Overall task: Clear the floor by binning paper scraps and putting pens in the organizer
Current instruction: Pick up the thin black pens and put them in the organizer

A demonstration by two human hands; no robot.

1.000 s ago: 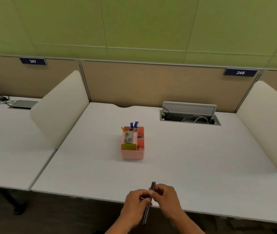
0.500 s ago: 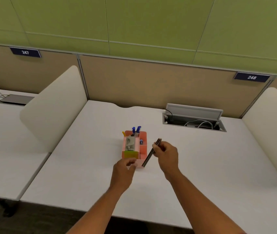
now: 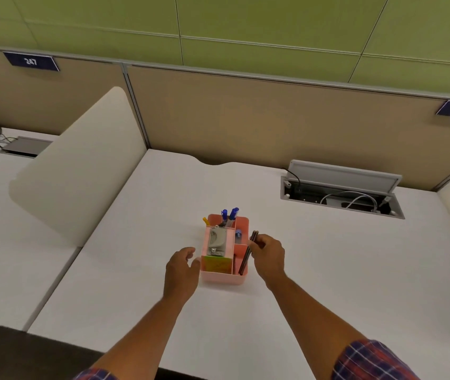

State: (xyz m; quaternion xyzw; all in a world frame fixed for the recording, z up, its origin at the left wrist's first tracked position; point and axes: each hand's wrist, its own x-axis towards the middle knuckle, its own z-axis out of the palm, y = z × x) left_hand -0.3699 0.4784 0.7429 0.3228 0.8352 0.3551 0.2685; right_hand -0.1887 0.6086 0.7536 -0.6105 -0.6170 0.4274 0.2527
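A pink desk organizer [image 3: 223, 278] stands in the middle of the white desk [image 3: 328, 270]. Its back compartment holds blue-capped pens [image 3: 229, 215], its middle one a grey stapler [image 3: 216, 240], its front one yellow-green sticky notes [image 3: 217, 264]. My right hand [image 3: 269, 257] pinches a pair of dark pens [image 3: 246, 259] at the organizer's right side, their lower tips down inside the front right compartment. My left hand [image 3: 182, 270] rests against the organizer's left wall, fingers apart, holding nothing.
An open cable hatch [image 3: 341, 193] with white cables sits at the desk's back right. White curved dividers [image 3: 81, 174] flank the desk on both sides. Beyond the left divider, the neighbouring desk carries a closed hatch [image 3: 25, 146] and cables. Dark floor shows below the front edge.
My right hand has carried the dark pens forward from the desk's front edge to the organizer and lowered their tips into it. My left hand let go of the pens and moved beside the organizer.
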